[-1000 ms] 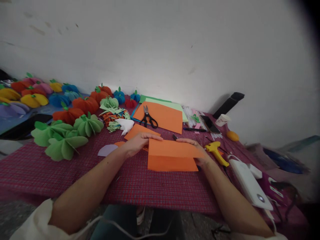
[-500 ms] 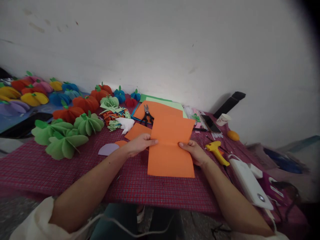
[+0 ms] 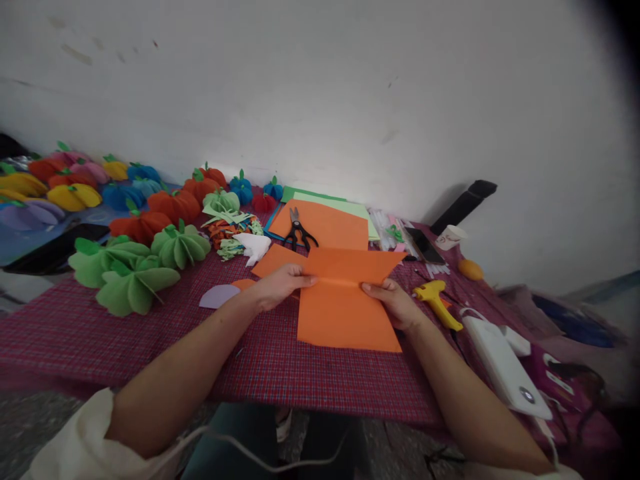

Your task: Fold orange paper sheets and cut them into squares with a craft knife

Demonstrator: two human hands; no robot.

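An orange sheet of paper (image 3: 345, 317) is held up between my two hands, with a crease across its middle. My left hand (image 3: 285, 285) pinches its left edge, thumb on top. At the right edge, my right hand (image 3: 393, 300) grips it the same way, fingers underneath. The upper half tilts away, and its far edge sits just in front of a pair of black-handled scissors (image 3: 299, 230). The scissors lie on a larger orange sheet (image 3: 335, 223). Left of my left hand are an orange paper piece (image 3: 275, 259) and a lilac half circle (image 3: 219, 296).
Several folded-paper pumpkins, such as a green one (image 3: 135, 287), crowd the left. Paper scraps (image 3: 233, 233) lie mid-table. On the right are a yellow glue gun (image 3: 437, 305), a white power bank (image 3: 507, 367), a paper cup (image 3: 451, 237) and a phone (image 3: 424, 245). A checked cloth (image 3: 310, 380) covers the table.
The orange sheet has bent more along its crease, its upper half tipping lower and looking shorter. Both hands keep their grip. The view has shifted slightly.
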